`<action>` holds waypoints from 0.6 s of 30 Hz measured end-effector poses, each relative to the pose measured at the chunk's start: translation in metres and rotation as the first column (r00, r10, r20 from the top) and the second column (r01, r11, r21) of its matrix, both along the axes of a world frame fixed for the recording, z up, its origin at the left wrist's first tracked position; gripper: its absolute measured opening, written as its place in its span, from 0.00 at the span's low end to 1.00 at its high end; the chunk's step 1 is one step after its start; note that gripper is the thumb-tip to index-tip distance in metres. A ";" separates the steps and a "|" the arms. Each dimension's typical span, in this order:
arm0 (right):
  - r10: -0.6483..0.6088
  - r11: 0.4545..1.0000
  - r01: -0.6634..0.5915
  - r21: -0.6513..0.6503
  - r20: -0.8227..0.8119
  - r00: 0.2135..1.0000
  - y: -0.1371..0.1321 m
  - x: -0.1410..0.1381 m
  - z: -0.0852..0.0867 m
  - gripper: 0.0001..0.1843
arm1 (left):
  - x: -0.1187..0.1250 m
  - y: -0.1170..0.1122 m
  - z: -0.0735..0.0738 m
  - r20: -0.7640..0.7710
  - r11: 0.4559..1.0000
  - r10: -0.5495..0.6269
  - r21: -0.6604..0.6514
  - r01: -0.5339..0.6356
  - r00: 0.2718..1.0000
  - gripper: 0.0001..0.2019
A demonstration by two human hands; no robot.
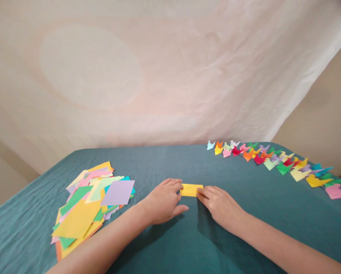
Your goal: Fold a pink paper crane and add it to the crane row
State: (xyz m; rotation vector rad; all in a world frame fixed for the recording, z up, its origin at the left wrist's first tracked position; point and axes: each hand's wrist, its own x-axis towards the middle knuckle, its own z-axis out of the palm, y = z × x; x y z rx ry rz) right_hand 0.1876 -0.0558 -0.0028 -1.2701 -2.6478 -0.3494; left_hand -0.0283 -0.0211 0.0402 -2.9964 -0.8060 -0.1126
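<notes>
A small yellow piece of paper [191, 190], folded into a narrow rectangle, lies on the dark green tablecloth [161, 163] between my two hands. My left hand [165, 201] is at its left end, fingertips at the paper's edge and the thumb held well apart below. At the right end, my right hand [218, 203] has its fingers drawn together on the paper's lower right corner. The undersides of the right fingertips are hidden.
A loose heap of coloured paper sheets [117, 193] spreads over the left side of the table. Along the right edge stand several rows of small folded paper birds [300, 174] in many colours. Behind the table hangs a pale cloth [170, 76].
</notes>
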 end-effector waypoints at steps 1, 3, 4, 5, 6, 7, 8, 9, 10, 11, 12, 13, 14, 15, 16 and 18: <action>-0.002 1.000 0.002 0.006 -0.001 1.000 0.000 0.000 0.000 0.13 | 0.001 0.000 -0.001 0.001 1.000 0.007 -0.010 -0.007 1.000 0.20; -0.004 1.000 0.004 0.017 -0.007 1.000 -0.001 -0.001 -0.001 0.13 | 0.004 -0.001 -0.003 -0.006 0.999 0.037 -0.038 -0.037 0.999 0.20; -0.004 1.000 0.004 0.021 -0.011 1.000 -0.001 -0.001 -0.002 0.13 | 0.005 -0.001 -0.004 -0.011 0.997 0.052 -0.050 -0.053 0.999 0.20; -0.003 1.000 0.003 0.023 -0.013 1.000 -0.001 -0.001 -0.003 0.12 | 0.006 -0.001 -0.004 -0.015 0.996 0.067 -0.058 -0.068 0.998 0.20; -0.001 1.000 0.001 0.022 -0.015 1.000 -0.001 -0.001 -0.003 0.12 | 0.007 -0.001 -0.004 -0.016 0.995 0.079 -0.057 -0.079 0.997 0.20; 0.000 1.000 0.000 0.021 -0.015 1.000 -0.001 -0.001 -0.003 0.12 | 0.008 -0.001 -0.004 -0.015 0.995 0.083 -0.050 -0.084 0.996 0.20; 0.000 1.000 0.000 0.019 -0.014 1.000 -0.002 -0.001 -0.004 0.12 | 0.008 0.000 -0.005 -0.012 0.996 0.083 -0.037 -0.084 0.996 0.19; -0.002 1.000 0.002 0.018 -0.010 1.000 -0.002 -0.002 -0.004 0.12 | 0.009 0.000 -0.005 -0.010 0.997 0.078 -0.021 -0.078 0.997 0.18; -0.004 1.000 0.005 0.016 -0.005 1.000 -0.002 -0.002 -0.003 0.12 | 0.009 0.000 -0.006 -0.008 0.998 0.068 -0.004 -0.068 0.998 0.18; -0.009 1.000 0.009 0.014 0.000 1.000 -0.002 -0.002 -0.003 0.12 | 0.010 0.000 -0.008 -0.005 0.998 0.055 0.011 -0.054 0.998 0.17; -0.014 1.000 0.014 0.011 0.006 1.000 -0.003 -0.003 -0.003 0.13 | 0.010 0.000 -0.009 0.000 0.999 0.039 0.023 -0.039 0.999 0.16; -0.018 1.000 0.018 0.007 0.011 1.000 -0.003 -0.003 -0.002 0.13 | 0.011 -0.001 -0.011 0.006 0.999 0.023 0.033 -0.023 1.000 0.15; -0.022 1.000 0.022 0.003 0.014 1.000 -0.004 -0.004 -0.002 0.14 | 0.011 -0.001 -0.013 0.014 0.999 0.009 0.043 -0.010 1.000 0.13; -0.026 1.000 0.026 -0.001 0.015 1.000 -0.005 -0.004 -0.002 0.14 | 0.012 -0.002 -0.015 0.021 0.999 -0.002 0.052 0.001 1.000 0.12; -0.030 1.000 0.030 -0.004 0.015 0.999 -0.005 -0.004 -0.002 0.14 | 0.013 -0.003 -0.017 0.025 0.998 -0.009 0.060 0.008 1.000 0.12; -0.038 0.999 0.038 -0.015 0.019 0.999 -0.005 -0.005 -0.002 0.14 | 0.014 -0.005 -0.019 0.027 0.997 -0.009 0.076 0.007 1.000 0.13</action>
